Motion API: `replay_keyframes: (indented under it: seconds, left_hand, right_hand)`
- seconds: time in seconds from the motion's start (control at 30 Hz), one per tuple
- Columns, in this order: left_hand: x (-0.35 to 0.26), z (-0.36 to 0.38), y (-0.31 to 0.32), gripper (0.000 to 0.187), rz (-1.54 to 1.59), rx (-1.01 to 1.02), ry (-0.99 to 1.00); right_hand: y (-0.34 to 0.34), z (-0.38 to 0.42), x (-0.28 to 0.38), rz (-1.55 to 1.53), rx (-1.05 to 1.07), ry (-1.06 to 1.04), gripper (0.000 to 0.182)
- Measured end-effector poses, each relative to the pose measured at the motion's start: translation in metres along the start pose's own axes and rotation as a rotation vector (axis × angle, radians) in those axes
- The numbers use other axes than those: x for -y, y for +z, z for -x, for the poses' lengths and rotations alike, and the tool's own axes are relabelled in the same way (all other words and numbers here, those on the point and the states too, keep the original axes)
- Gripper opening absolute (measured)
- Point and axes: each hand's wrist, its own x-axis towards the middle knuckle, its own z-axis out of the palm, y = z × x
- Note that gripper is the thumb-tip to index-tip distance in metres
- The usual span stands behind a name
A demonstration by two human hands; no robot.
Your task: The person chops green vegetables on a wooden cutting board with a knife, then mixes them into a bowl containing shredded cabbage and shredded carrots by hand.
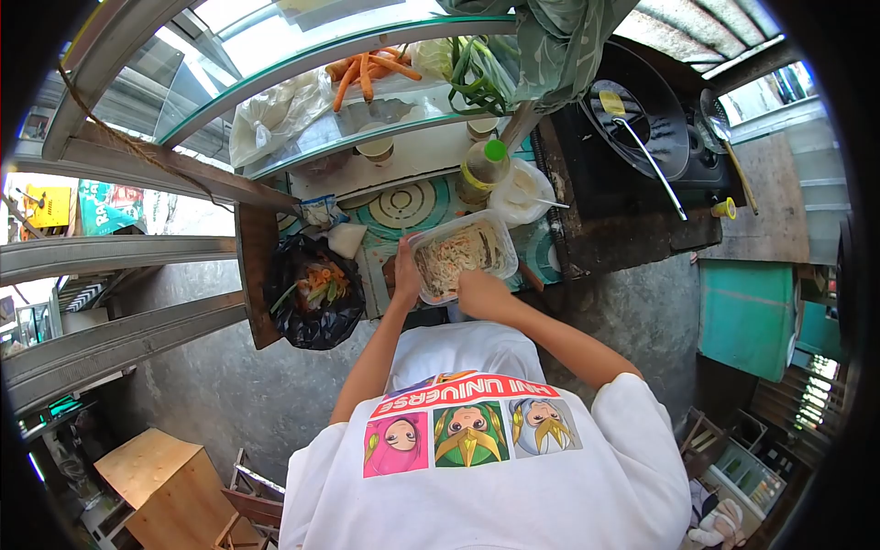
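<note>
A clear rectangular plastic container [506, 240] sits at the counter's front edge, filled with a pale shredded mix flecked with orange and green [456, 254]. My left hand [406, 273] grips the container's left side, fingers along its wall. Over the near right part of the container my right hand [482, 295] is closed in a fist; whatever it holds is hidden. Just behind stands a bottle with a green cap [495, 150]. Beside it is a white tub [519, 194] with a spoon handle sticking out to the right.
A black plastic bag [316, 335] of vegetable scraps hangs at the left. Carrots [368, 75] and leafy greens [481, 78] lie on the glass shelf. On the right, a wok [632, 119] with a spatula [653, 170] rests on the stove. A small white packet [346, 240] lies near the bag.
</note>
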Motion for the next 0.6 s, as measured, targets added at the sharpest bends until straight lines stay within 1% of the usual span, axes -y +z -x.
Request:
replay_keyframes:
  seconds: [0.07, 0.13, 0.27, 0.33, 0.37, 0.43, 0.47, 0.53, 0.57, 0.6]
  left_hand:
    - [0.003, 0.001, -0.002, 0.058, 0.031, -0.003, -0.019]
    - [-0.001, 0.001, -0.001, 0.057, 0.001, -0.016, -0.004]
    - [-0.001, 0.001, -0.001, 0.056, -0.031, -0.009, 0.002]
    - [-0.003, 0.000, -0.001, 0.054, -0.083, -0.019, 0.031]
    - [-0.003, 0.001, -0.001, 0.052, -0.131, -0.026, 0.059]
    - [-0.003, 0.002, -0.002, 0.052, -0.123, -0.010, 0.037]
    - [-0.004, 0.001, -0.003, 0.052, -0.115, -0.002, 0.021]
    - [-0.003, 0.002, -0.002, 0.050, -0.170, -0.047, 0.035]
    - [-0.003, 0.001, -0.001, 0.049, -0.223, -0.084, 0.052]
    - [-0.005, 0.001, -0.001, 0.049, -0.224, -0.085, 0.053]
  right_hand:
    - [-0.008, -0.012, -0.004, -0.014, 0.030, 0.002, 0.024]
    - [-0.022, -0.026, 0.000, -0.039, -0.026, 0.043, 0.023]
    - [-0.012, -0.030, 0.015, -0.099, -0.077, 0.023, 0.019]
    - [-0.017, -0.010, 0.029, 0.021, 0.018, -0.050, 0.014]
    - [-0.014, -0.010, 0.022, 0.019, 0.021, -0.047, 0.014]
    - [-0.017, -0.012, 0.000, 0.161, 0.039, -0.289, 0.010]
    - [-0.026, -0.015, -0.007, 0.163, 0.039, -0.292, 0.010]
    - [-0.059, -0.018, -0.007, 0.481, 0.187, -0.417, 0.009]
    - [-0.063, -0.022, -0.011, 0.481, 0.185, -0.422, 0.009]
    - [-0.067, -0.023, -0.015, 0.568, 0.084, -0.490, 0.009]
